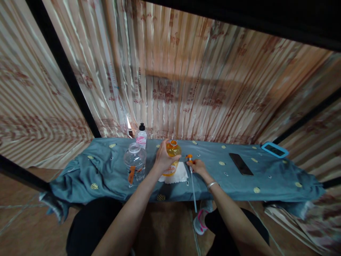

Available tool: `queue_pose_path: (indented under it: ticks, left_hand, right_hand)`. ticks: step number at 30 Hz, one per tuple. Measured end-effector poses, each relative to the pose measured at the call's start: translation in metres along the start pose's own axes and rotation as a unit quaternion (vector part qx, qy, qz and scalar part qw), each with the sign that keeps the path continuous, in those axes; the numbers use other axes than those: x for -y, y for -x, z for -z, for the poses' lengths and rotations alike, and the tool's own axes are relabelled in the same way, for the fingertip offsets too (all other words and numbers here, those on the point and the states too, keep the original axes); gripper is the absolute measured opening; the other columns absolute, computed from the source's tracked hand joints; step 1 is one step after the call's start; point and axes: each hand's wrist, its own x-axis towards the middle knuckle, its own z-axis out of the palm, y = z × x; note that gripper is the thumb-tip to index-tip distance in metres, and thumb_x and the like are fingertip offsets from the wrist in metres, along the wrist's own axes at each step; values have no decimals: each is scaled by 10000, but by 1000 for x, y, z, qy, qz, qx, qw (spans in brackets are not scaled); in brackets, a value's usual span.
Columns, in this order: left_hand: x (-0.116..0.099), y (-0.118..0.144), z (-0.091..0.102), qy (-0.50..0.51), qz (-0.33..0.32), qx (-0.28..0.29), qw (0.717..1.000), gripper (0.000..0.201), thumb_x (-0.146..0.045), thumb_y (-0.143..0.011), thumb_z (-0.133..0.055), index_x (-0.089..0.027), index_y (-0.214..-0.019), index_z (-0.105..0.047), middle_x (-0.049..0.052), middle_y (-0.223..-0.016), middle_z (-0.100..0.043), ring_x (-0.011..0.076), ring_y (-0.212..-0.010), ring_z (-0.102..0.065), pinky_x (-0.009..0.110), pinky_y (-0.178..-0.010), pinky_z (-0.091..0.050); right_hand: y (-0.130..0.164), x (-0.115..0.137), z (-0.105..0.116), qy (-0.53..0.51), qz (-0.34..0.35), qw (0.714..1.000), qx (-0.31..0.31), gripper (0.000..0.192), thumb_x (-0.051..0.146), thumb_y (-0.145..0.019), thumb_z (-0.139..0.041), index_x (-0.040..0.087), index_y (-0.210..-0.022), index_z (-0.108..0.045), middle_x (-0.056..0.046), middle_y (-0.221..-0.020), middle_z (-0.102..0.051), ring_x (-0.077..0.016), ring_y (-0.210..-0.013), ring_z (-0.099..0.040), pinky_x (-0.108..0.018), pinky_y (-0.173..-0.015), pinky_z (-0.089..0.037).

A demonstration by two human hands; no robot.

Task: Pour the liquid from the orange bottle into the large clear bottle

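Observation:
My left hand (164,156) is wrapped around the upper part of an amber plastic bottle (173,149), which stands uncapped on a white cloth (181,175). In my right hand (198,166) is an orange-and-white spray head (189,158), gripped just right of the bottle. A long pale tube (194,193) hangs down from it past the table's front edge. Left of the amber bottle stands a clear wide-mouthed plastic bottle (135,156) with an orange label. Behind that one is a white-and-pink bottle (141,137) with a black cap.
A teal patterned cloth (213,185) covers the narrow table. A dark phone (241,164) lies to the right, and a blue-framed device (275,150) sits at the far right end. Striped curtains (181,89) hang close behind, with dark frame poles (66,78) around.

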Motion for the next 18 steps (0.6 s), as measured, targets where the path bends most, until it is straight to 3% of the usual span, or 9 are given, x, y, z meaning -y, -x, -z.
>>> queue_pose_path:
  ticks: [5, 10, 18]
  left_hand:
    - [3, -1, 5, 14, -8, -12, 1000, 868, -247, -515, -807, -181, -1273, -390, 129, -1291, -494, 300, -1202, -487, 457, -1023, -397]
    - [8, -1, 8, 44, -23, -31, 998, 928, -257, -505, -821, -217, -1310, -362, 123, -1335, -447, 285, -1171, -516, 447, -994, -430]
    - [9, -1, 7, 14, -34, -4, 999, 868, -209, -529, -809, -176, -1294, -400, 132, -1289, -522, 287, -1219, -492, 455, -1052, -384]
  right_hand:
    - [7, 8, 4, 93, 45, 993, -54, 293, 434, -879, -546, 169, -977, -625, -58, -1017, -660, -207, -932, -628, -435, -835, -496]
    - [22, 7, 4, 145, 78, 983, -79, 273, 380, -877, -569, 167, -1044, -606, -58, -1028, -657, -214, -940, -631, -447, -846, -494]
    - [65, 11, 11, 95, 140, 978, -126, 334, 347, -889, -552, 179, -1178, -541, -81, -1113, -629, -232, -984, -618, -474, -876, -481]
